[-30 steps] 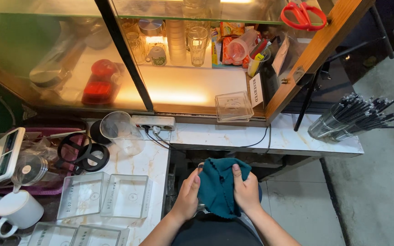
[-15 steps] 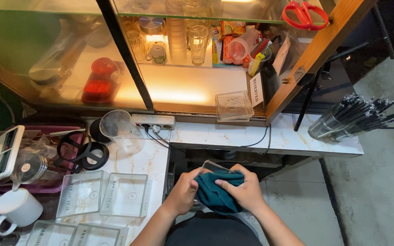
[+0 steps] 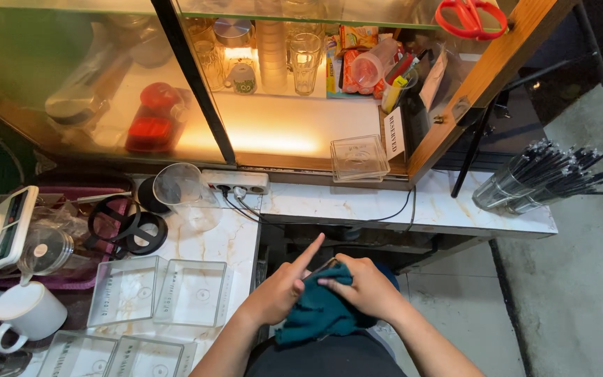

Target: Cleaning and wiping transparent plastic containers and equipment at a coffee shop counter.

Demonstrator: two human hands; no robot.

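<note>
Both hands meet low in the head view, at about 6 o'clock, around a dark teal cloth (image 3: 319,312) bunched in front of the person's body, just off the edge of the marble bench (image 3: 211,246). The right hand (image 3: 366,287) lies on top of the cloth with its fingers (image 3: 331,281) curled down and pinching a fold, so it has hold of the fabric. The left hand (image 3: 278,293) presses against the cloth's left side, most of its fingers folded in, while the forefinger (image 3: 310,252) sticks out straight toward 1 o'clock. A thin dark edge shows under the cloth between the hands; what it belongs to cannot be told. At 9 o'clock from the hands, clear square trays (image 3: 158,292) lie on the bench, with a white mug (image 3: 28,313) farther out at 8 o'clock. A clear measuring jug (image 3: 186,195) and a white power strip (image 3: 236,181) sit toward 11 o'clock, below a lit glass cabinet (image 3: 301,132).
</note>
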